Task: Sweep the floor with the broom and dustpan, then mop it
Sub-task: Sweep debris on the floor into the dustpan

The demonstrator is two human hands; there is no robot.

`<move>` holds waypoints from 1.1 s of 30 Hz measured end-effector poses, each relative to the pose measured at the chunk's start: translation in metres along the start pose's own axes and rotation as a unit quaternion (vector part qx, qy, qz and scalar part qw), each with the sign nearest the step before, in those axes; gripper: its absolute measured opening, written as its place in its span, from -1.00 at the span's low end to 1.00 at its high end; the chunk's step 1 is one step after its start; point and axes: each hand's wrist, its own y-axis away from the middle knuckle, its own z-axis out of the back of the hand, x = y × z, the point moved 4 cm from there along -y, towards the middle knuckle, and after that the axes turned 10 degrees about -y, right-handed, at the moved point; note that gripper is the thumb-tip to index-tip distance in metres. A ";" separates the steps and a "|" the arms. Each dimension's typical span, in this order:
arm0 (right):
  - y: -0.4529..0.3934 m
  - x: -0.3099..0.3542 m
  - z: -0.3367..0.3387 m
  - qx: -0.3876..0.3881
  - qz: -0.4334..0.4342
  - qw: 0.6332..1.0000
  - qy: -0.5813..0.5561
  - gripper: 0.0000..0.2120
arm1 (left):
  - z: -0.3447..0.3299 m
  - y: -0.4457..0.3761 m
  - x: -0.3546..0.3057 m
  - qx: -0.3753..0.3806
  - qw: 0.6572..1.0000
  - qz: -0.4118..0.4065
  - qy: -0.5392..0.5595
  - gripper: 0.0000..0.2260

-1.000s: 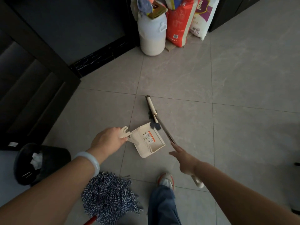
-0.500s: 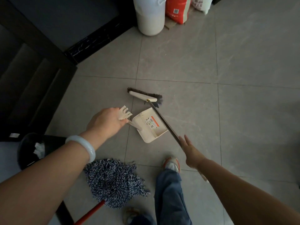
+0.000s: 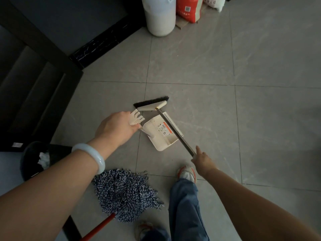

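Observation:
A cream dustpan (image 3: 163, 134) lies on the grey tiled floor (image 3: 208, 58) in the middle of the view. My left hand (image 3: 116, 127) grips the comb-shaped end of its handle. The broom (image 3: 152, 104), cream head with black bristles, stands on the floor just beyond the pan's far edge. Its metal pole runs back over the pan to my right hand (image 3: 202, 160), which grips the pole with the forefinger laid along it. A blue-and-white string mop (image 3: 125, 192) with a red handle lies on the floor below my left forearm.
A black waste bin (image 3: 36, 159) with paper in it stands at the left. A dark stair and black wall base fill the upper left. A white plastic drum (image 3: 159, 16) and red and white sacks stand against the far wall. My foot (image 3: 186, 174) is near the pan.
The broom head has swung from end-on beside the pan to lie crosswise just beyond its far edge. My right hand has shifted with the pole. My left hand stays on the dustpan handle.

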 end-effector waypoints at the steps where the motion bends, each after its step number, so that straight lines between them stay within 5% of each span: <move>1: 0.000 -0.002 -0.003 0.004 -0.011 1.000 0.025 -0.38 | -0.001 0.001 0.000 -0.002 1.000 -0.001 0.000 -0.75; 5: 0.001 -0.003 -0.009 0.022 -0.011 0.991 0.130 -0.51 | -0.003 0.005 -0.002 -0.006 1.000 -0.004 0.004 -0.75; 11: 0.003 -0.005 -0.008 -0.003 0.000 0.997 0.081 -0.65 | -0.004 0.009 -0.003 -0.012 1.000 -0.006 0.003 -0.75; 24: 0.003 0.004 0.036 -0.062 0.070 0.980 0.177 -0.44 | 0.003 0.004 0.002 -0.009 1.000 -0.004 0.008 -0.76; 33: -0.019 -0.003 0.110 -0.093 0.003 0.987 0.133 -0.45 | 0.028 -0.034 -0.027 0.018 0.999 -0.027 -0.001 -0.77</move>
